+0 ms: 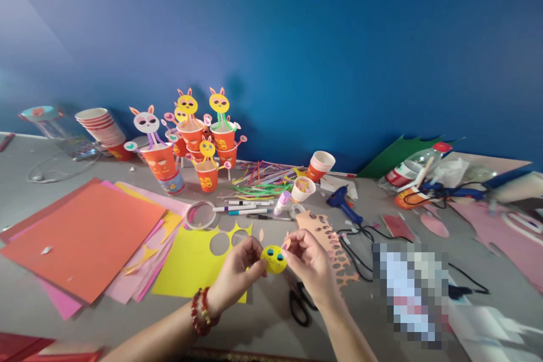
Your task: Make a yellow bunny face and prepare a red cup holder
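Note:
Between thumb and finger, my left hand [238,269] pinches the left edge of a round yellow paper face [275,263] with blue-green eyes. My right hand [313,263] has its fingers closed on a small peach paper ear [287,244] at the upper right edge of that face. Whether the ear touches the face I cannot tell. Under my right wrist lies a pair of black-handled scissors [299,309], partly covered. A similar loose ear piece [261,235] rests on the table just beyond the face. Left of my hands is a yellow sheet [186,263] with round holes cut out.
Red paper cups with rabbit figures [160,161] stand at the back left. Markers [248,212], a glue stick [282,203] and a tape roll [201,215] lie ahead. A blue glue gun [344,203] with a black cord is at right. Coloured sheets [89,237] lie left.

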`<state>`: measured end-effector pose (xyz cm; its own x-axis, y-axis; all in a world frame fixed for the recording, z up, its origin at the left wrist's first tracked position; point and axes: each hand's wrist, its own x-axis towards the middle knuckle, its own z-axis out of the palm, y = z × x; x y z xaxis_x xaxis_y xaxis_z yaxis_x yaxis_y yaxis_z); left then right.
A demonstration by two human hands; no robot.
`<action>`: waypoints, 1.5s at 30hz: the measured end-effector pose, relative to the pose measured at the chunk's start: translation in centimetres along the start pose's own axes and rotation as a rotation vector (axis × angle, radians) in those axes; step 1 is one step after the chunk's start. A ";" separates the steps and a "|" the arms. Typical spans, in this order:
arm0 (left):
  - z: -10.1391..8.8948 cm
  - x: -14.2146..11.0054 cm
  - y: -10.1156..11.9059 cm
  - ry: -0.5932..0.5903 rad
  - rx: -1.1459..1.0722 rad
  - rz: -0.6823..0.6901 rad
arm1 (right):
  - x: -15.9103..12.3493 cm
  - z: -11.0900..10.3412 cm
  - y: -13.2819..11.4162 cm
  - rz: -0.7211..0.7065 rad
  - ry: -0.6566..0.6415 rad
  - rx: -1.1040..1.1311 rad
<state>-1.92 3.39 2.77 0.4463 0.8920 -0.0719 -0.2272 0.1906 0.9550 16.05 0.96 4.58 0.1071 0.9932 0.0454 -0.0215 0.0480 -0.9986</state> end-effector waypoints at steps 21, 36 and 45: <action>-2.9 1.1 2.0 0.274 -0.055 0.168 | 3.1 -0.1 2.5 -0.125 -0.271 -0.937; -2.8 0.9 1.4 0.253 -0.053 0.144 | 6.8 0.6 2.3 -0.068 -0.488 -1.129; -2.5 0.9 1.6 0.248 -0.051 0.145 | 6.4 0.5 2.1 -0.084 -0.481 -1.094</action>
<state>-4.02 5.51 3.54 0.1821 0.9832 -0.0103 -0.3190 0.0690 0.9452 16.20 7.44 2.75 -0.3202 0.9402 -0.1160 0.8494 0.2307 -0.4747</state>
